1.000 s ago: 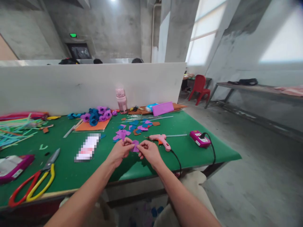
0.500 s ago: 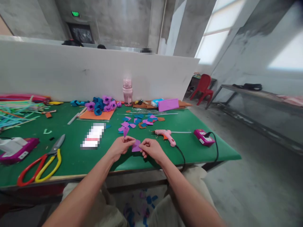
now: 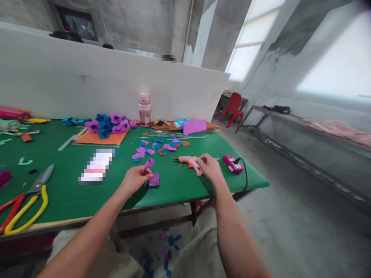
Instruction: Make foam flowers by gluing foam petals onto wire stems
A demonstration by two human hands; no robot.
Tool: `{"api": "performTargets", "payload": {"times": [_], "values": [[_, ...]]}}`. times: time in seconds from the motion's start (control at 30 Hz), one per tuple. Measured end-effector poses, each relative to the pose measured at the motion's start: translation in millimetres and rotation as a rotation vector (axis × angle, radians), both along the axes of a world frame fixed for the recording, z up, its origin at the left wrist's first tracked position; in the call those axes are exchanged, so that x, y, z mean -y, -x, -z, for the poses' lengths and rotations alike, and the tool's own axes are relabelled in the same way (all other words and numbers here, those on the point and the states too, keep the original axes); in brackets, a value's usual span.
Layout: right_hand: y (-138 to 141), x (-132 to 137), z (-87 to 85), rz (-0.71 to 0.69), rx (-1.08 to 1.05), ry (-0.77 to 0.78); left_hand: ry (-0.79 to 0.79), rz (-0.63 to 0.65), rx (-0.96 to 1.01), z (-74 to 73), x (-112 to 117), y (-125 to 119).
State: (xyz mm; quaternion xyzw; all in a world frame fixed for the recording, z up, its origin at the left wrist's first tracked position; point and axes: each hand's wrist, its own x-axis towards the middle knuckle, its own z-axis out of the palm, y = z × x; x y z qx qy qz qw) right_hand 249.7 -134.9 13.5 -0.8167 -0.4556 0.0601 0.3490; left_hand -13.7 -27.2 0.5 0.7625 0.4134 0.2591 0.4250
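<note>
My left hand [image 3: 136, 179] pinches a small rolled purple flower piece [image 3: 148, 163] on a stem, along with a flat purple foam or paper square [image 3: 154, 179]. To the right, my right hand [image 3: 208, 166] has its fingers closed at the rear end of a pink hot glue gun [image 3: 188, 160], which lies on the green tabletop with its nozzle to the left. Beyond my hands is a scatter of purple, blue and brown cut pieces [image 3: 158, 146]. Finished purple and blue flowers [image 3: 107, 124] rest on an orange sheet [image 3: 98, 138] at the back.
Large red-and-yellow scissors [image 3: 37, 189] lie at left, near a blurred-out phone-like object [image 3: 97, 166]. A magenta power socket [image 3: 232, 164] with a black cable sits at right. A pink bottle [image 3: 144, 110] stands by the white partition [image 3: 116, 83]. The table's right edge slopes away.
My right hand has let go of the purple square and moved right to the glue gun. My left hand keeps the square and rolled piece. The view has turned right.
</note>
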Motion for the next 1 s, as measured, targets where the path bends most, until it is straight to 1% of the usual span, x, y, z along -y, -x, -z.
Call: {"api": "performTargets", "payload": {"times": [0.07, 0.13, 0.2, 0.27, 0.37, 0.43, 0.47, 0.53, 0.57, 0.63, 0.7, 0.77, 0.87, 0.93, 1.0], "values": [[-14, 2, 7.2, -0.018, -0.044, 0.160, -0.051, 0.003, -0.049, 0.8, 0, -1], [-18, 0, 16.2, -0.055, -0.096, 0.253, -0.082, 0.003, -0.073, 1.6, -1, -3], [-18, -5, 23.4, -0.061, -0.118, 0.276, -0.115, -0.008, -0.102, 2.5, -2, -4], [-16, -9, 26.3, -0.056, -0.139, 0.266, -0.147, -0.021, -0.147, 3.3, -3, -5], [-10, -10, 22.4, -0.080, -0.201, 0.223, -0.158, -0.018, -0.192, 4.2, -4, -4], [-5, -7, 15.1, -0.105, -0.287, 0.153, -0.153, -0.009, -0.200, 4.7, -4, -4], [-1, -5, 10.5, -0.121, -0.364, 0.098, -0.149, -0.010, -0.199, 4.9, -4, -3], [6, 0, 0.4, -0.162, -0.725, -0.128, -0.144, -0.021, -0.191, 5.3, -4, -2], [10, 3, -4.6, -0.177, -0.883, -0.209, -0.141, -0.028, -0.189, 5.6, -4, -2], [18, 6, -13.0, -0.237, -1.125, -0.302, -0.137, -0.043, -0.191, 6.1, -4, -2], [26, 7, -18.4, -0.340, -1.270, -0.342, -0.127, -0.057, -0.194, 6.4, -5, -2], [32, 7, -20.8, -0.429, -1.358, -0.350, -0.120, -0.067, -0.194, 6.3, -5, -2], [41, 7, -21.2, -0.478, -1.414, -0.330, -0.120, -0.072, -0.200, 5.4, -6, -2], [45, 7, -20.9, -0.485, -1.359, -0.314, -0.124, -0.071, -0.202, 4.7, -7, -1], [47, 8, -20.8, -0.483, -1.254, -0.298, -0.117, -0.074, -0.197, 4.4, -7, 0]]}}
